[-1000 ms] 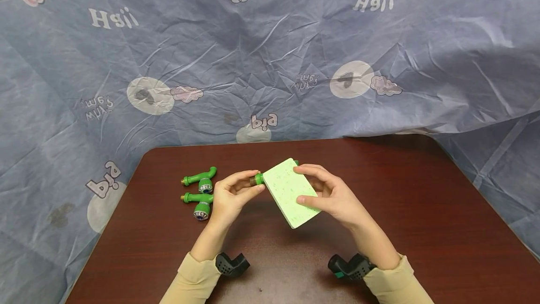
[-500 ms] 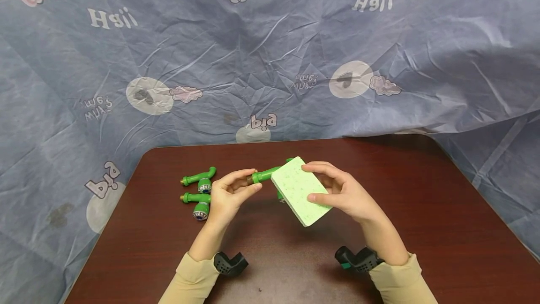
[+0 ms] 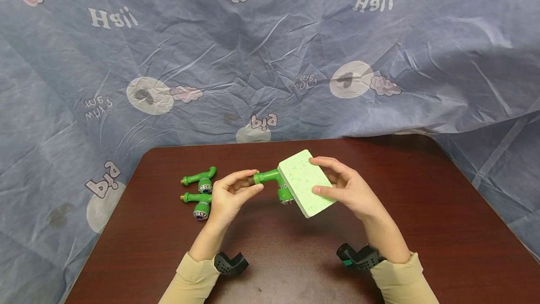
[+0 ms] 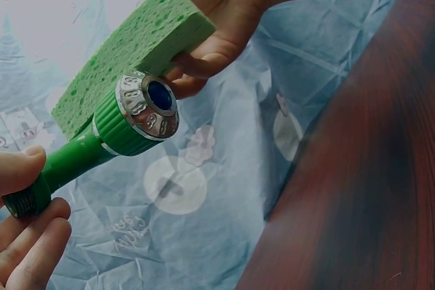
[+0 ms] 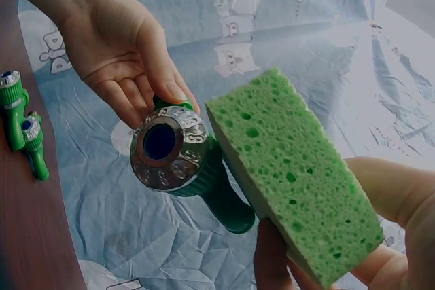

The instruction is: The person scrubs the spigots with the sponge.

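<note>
My left hand (image 3: 229, 193) pinches a green faucet (image 3: 268, 176) by its threaded brass end, holding it up over the table. Its ribbed knob with a silver, blue-centred cap (image 4: 149, 105) shows in the left wrist view. A light green sponge (image 3: 305, 183) is held by its edges between the thumb and fingers of my right hand (image 3: 348, 189). The sponge lies along the faucet's spout side and hides the spout in the head view. In the right wrist view the curved spout (image 5: 231, 212) reaches down beside the porous sponge (image 5: 292, 174).
Two more green faucets, an upper one (image 3: 196, 178) and a lower one (image 3: 196, 198), lie on the dark wood table (image 3: 413, 210) left of my left hand. A blue printed cloth (image 3: 236, 60) hangs behind the table's far edge.
My right hand and the sponge have shifted right and slightly up, uncovering the faucet's body and knob. The left hand keeps its pinch with little movement.
</note>
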`<state>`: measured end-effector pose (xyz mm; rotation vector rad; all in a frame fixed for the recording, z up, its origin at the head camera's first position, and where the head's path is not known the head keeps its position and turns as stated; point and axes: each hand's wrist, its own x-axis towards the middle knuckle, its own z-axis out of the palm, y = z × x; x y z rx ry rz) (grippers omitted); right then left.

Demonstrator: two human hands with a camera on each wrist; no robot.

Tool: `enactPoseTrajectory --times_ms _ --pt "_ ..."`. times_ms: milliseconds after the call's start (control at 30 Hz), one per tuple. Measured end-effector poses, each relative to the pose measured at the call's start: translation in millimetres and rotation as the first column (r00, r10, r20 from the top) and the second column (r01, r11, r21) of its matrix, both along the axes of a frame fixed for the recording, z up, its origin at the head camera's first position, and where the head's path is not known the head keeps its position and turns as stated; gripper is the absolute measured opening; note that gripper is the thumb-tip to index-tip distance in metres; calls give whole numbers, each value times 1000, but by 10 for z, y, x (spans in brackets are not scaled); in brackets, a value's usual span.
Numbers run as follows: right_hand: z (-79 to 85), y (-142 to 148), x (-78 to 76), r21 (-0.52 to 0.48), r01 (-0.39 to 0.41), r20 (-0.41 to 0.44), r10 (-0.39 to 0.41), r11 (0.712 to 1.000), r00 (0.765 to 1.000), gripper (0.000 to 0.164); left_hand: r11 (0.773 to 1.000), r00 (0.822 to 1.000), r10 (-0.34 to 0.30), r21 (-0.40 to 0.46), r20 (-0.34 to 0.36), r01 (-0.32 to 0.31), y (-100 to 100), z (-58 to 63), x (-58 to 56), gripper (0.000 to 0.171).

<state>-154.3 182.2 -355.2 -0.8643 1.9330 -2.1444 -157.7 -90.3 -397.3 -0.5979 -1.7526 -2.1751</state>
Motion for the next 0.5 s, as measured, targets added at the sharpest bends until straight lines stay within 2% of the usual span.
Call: enactPoseTrajectory --times_ms 233,500 --pt "-11 -107 42 -15 50 74 -49 999 996 55 1000 1000 -12 -10 18 12 35 -8 18 37" --pt "-56 -241 79 -47 -47 30 49 998 998 55 1000 1000 1 -9 4 -1 23 -31 -5 36"
